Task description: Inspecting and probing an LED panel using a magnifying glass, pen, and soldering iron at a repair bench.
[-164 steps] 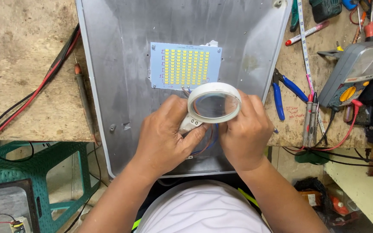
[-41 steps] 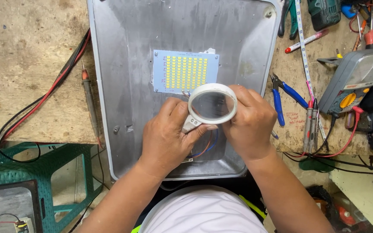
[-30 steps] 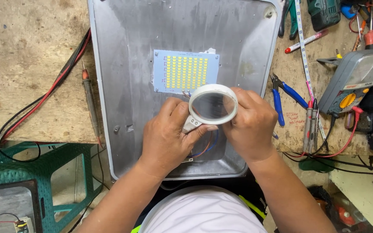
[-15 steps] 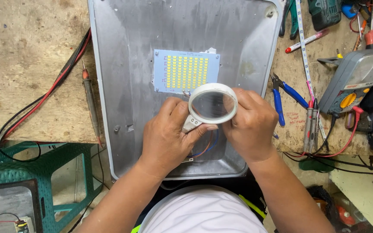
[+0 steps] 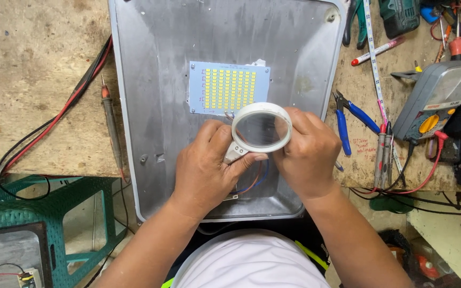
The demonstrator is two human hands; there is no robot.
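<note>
- Far left of the grey metal lamp housing point(image 5: 150, 80), red and black cables point(image 5: 54, 125) run over the wooden bench, and a green plastic stool point(image 5: 54, 200) stands below them.
- Inside the housing, the left hand point(image 5: 206, 173) pinches the white handle of the round white-rimmed magnifying glass point(image 5: 261, 128) between thumb and fingers.
- The glass sits above the housing's lower middle, just below the rectangular board of yellow LED chips point(image 5: 229, 88).
- The right hand point(image 5: 308, 154) has its fingers closed against the rim on the right.
- Right of the housing lie blue-handled pliers point(image 5: 348, 120) and a grey multimeter point(image 5: 436, 98).
</note>
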